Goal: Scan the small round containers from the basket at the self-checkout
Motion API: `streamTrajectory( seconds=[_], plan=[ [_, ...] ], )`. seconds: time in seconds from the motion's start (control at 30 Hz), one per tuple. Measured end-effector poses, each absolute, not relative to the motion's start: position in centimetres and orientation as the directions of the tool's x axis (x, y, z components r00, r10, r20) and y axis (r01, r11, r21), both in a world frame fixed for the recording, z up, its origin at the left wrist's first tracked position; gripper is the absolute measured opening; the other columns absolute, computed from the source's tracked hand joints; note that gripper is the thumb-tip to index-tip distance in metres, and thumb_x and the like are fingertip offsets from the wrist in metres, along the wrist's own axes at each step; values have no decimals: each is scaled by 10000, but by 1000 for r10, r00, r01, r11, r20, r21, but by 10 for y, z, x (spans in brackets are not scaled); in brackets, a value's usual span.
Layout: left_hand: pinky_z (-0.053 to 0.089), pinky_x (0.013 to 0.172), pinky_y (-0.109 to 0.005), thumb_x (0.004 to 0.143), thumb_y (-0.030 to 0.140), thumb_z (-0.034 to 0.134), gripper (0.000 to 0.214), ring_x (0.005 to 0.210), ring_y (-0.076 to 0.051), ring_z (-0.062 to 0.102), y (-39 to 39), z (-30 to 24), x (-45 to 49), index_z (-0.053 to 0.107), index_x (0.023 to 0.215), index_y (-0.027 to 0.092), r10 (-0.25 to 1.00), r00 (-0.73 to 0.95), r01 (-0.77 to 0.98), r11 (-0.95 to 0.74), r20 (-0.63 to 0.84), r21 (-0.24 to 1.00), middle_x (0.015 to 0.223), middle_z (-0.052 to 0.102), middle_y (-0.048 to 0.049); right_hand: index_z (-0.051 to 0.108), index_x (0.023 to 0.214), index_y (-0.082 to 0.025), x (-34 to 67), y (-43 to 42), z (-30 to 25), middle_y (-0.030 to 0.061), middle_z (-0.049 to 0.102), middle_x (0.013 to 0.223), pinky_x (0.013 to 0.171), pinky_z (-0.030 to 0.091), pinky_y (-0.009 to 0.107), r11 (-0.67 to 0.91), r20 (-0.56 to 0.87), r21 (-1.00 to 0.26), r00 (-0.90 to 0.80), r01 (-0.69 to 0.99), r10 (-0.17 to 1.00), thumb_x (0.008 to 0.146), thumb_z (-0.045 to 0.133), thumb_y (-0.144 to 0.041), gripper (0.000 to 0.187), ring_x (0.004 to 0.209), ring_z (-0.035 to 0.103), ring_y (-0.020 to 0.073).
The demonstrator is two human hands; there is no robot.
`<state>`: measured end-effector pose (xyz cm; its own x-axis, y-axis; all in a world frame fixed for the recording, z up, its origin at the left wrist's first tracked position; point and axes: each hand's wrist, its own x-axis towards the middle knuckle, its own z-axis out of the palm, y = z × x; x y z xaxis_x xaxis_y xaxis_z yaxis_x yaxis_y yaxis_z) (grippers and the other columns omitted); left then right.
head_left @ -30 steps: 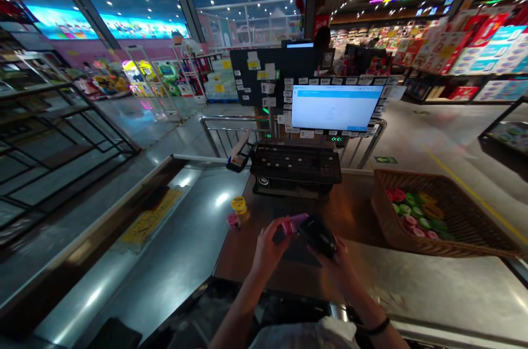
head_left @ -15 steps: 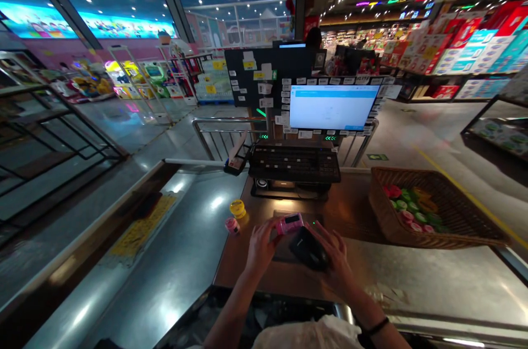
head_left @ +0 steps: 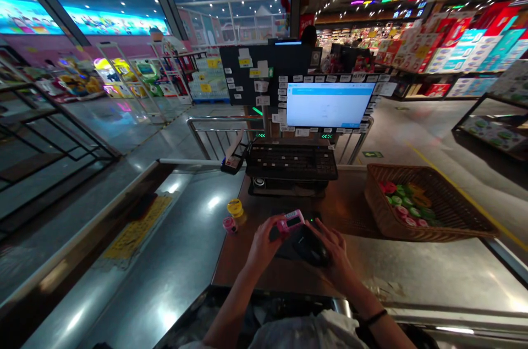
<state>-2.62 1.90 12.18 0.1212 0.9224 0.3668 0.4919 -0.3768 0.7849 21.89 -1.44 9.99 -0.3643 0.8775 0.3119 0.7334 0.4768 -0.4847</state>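
I stand at a shop checkout counter [head_left: 256, 269]. My left hand [head_left: 264, 242] grips a small pink item [head_left: 291, 221] with a label facing up. Beside it my right hand [head_left: 336, 253] is wrapped round a black handheld scanner [head_left: 309, 244], held right under the pink item. A yellow pot [head_left: 235, 207] and a small pink pot [head_left: 229, 224] stand on the counter to the left of my hands. Behind them sit a black keyboard [head_left: 291, 161] and a lit screen [head_left: 328, 104].
A wicker basket [head_left: 449, 211] of round coloured items stands at the right. A steel surface [head_left: 173, 261] runs along the left, with a yellow sticker [head_left: 136, 231] beside it. A metal rail [head_left: 214, 129] stands behind the till. Shelves and displays fill the background.
My right hand has lowered the scanner toward the counter. The pink item has turned so its label faces up. My view has shifted slightly.
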Motion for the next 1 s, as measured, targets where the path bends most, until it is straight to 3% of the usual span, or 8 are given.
streamTrajectory(
  seconds=[0.13, 0.33, 0.6, 0.73, 1.0],
  plan=[
    [517, 1064, -421, 859, 205, 677, 545, 1219, -217, 624, 24, 116, -22, 538, 1383, 264, 903, 143, 492, -419, 405, 763, 1333, 645, -72, 343, 1536, -300, 218, -15, 98, 91, 510, 1509, 1136, 265, 494, 462, 327, -497, -335, 734, 884, 851, 587, -227, 731, 1467, 362, 271],
    [544, 1009, -411, 927, 211, 599, 472, 1221, -219, 622, 25, 102, -29, 551, 1386, 307, 829, 154, 682, -483, 538, 549, 1344, 653, -54, 554, 1357, -225, 215, -17, 80, 133, 609, 1394, 1059, 348, 460, 364, 424, -537, -130, 761, 896, 862, 640, -335, 515, 1283, 557, 277],
    [363, 1099, -453, 963, 236, 570, 417, 1203, -224, 615, 13, 94, -41, 580, 1364, 352, 779, 153, 870, -398, 608, 292, 1319, 678, -12, 651, 1133, -249, 211, -25, 90, 79, 738, 1092, 974, 388, 447, 307, 348, -579, -112, 755, 931, 896, 613, -450, 313, 1042, 658, 257],
    [254, 1157, -487, 958, 262, 586, 394, 1174, -236, 617, 10, 85, -39, 607, 1331, 386, 767, 102, 906, -335, 633, 260, 1272, 703, 17, 673, 1054, -235, 200, -29, 84, 69, 750, 958, 901, 428, 411, 254, 304, -628, -69, 735, 950, 874, 625, -533, 352, 891, 683, 243],
    [168, 1206, -503, 951, 269, 592, 376, 1140, -231, 631, 11, 74, -35, 630, 1297, 412, 749, 67, 907, -320, 659, 273, 1219, 726, 34, 702, 1032, -229, 183, -29, 78, 72, 759, 898, 844, 465, 386, 154, 253, -684, 33, 713, 967, 857, 576, -639, 462, 835, 686, 257]
  ],
)
